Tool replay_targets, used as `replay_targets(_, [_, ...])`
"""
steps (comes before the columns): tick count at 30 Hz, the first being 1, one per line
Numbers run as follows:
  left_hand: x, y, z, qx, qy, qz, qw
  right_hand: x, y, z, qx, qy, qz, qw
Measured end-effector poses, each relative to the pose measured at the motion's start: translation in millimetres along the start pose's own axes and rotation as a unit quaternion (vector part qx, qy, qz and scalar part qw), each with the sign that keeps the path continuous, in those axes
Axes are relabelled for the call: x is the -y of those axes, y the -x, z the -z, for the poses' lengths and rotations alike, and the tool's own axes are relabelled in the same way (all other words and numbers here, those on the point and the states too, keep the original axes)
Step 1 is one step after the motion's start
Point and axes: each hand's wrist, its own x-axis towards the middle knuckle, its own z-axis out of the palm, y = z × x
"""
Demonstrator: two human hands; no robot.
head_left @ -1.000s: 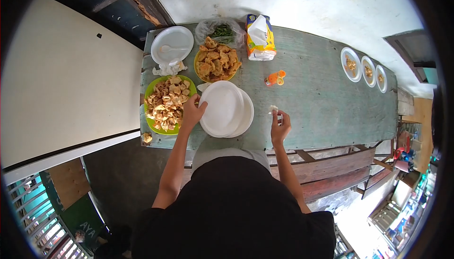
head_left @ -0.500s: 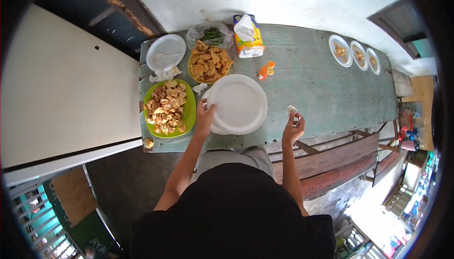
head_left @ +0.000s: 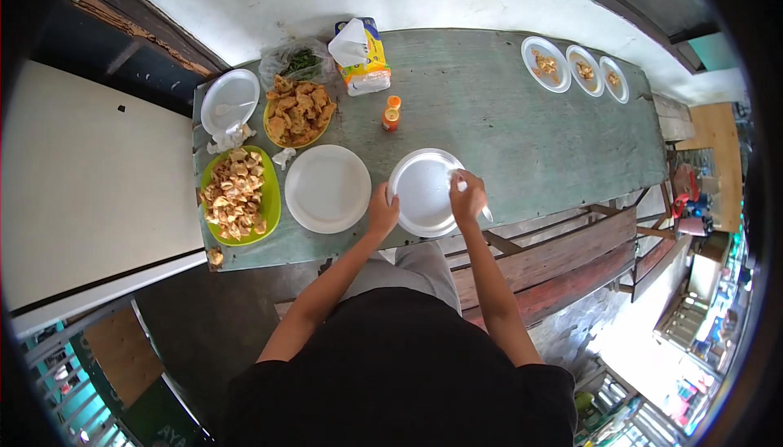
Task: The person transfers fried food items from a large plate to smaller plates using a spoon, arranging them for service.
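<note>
On table [head_left: 506, 121]: I note top white plate [head_left: 424, 192] now apart from stack [head_left: 328, 188]; left hand [head_left: 382, 212] grips rim, right hand [head_left: 467, 198] pinching white scrap [head_left: 462, 187] over it.

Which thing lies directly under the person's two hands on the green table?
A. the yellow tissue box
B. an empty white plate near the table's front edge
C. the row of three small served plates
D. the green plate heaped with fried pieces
B: the left hand grips the near rim of the empty white plate and the right hand rests on its right side, holding something small and white.
</note>
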Motion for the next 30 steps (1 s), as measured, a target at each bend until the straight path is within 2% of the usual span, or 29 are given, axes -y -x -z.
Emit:
replay_targets(3, [7.4, 4.8, -8.2, -0.026, -0.143, -0.058, 0.988, -2.1, -15.3, -16.6, 0.055, 0.032, 0.033, 0.997])
replay_targets(4, [6.0, 7.5, -10.0, -0.033, -0.145, -0.052, 0.987, -3.6, -18.4, -21.3, 0.081, 0.049, 0.060, 0.994])
replay_targets(9, [-7.5, 8.1, -12.2, -0.024, -0.187, 0.013, 0.982, -1.1, -19.6, -31.9, 0.129, 0.048, 0.074, 0.988])
replay_targets(12, [-12.4, 8.8, -10.0, 0.004, -0.158, 0.043, 0.986, -1.6, -21.2, -35.4, 0.125, 0.044, 0.095, 0.987])
replay_targets(17, [-11.0, 2.7, -9.2, -0.008, -0.121, 0.021, 0.992, 12.1, -20.5, -44.9, 0.123, 0.002, 0.124, 0.985])
replay_targets(19, [-13.0, 5.1, -9.7, -0.015, -0.092, 0.017, 0.996, 19.6, -18.3, -48.8, 0.149, -0.063, 0.131, 0.978])
replay_targets(21, [-20.1, 2.8, -6.7, 0.008, -0.110, 0.048, 0.993, 29.1, -17.8, -49.2, 0.178, -0.065, 0.140, 0.972])
replay_targets(23, [-17.1, 2.2, -6.9, -0.001, -0.109, 0.030, 0.994, 34.4, -15.1, -49.5, 0.204, -0.065, 0.143, 0.966])
replay_targets(25, [-17.4, 2.8, -7.5, -0.001, -0.104, 0.010, 0.995, 34.2, -14.8, -47.1, 0.262, -0.042, 0.226, 0.937])
replay_targets(26, [-19.0, 2.5, -6.8, 0.005, -0.114, 0.018, 0.993, 33.4, -13.4, -44.6, 0.262, -0.038, 0.222, 0.938])
replay_targets(28, [-17.2, 3.9, -7.2, 0.013, -0.125, 0.027, 0.992, 35.3, -7.5, -41.7, 0.316, -0.046, 0.283, 0.904])
replay_targets(30, [-10.3, 1.5, -8.0, -0.006, -0.135, 0.016, 0.991, 34.6, -3.5, -36.1, 0.310, -0.046, 0.294, 0.903])
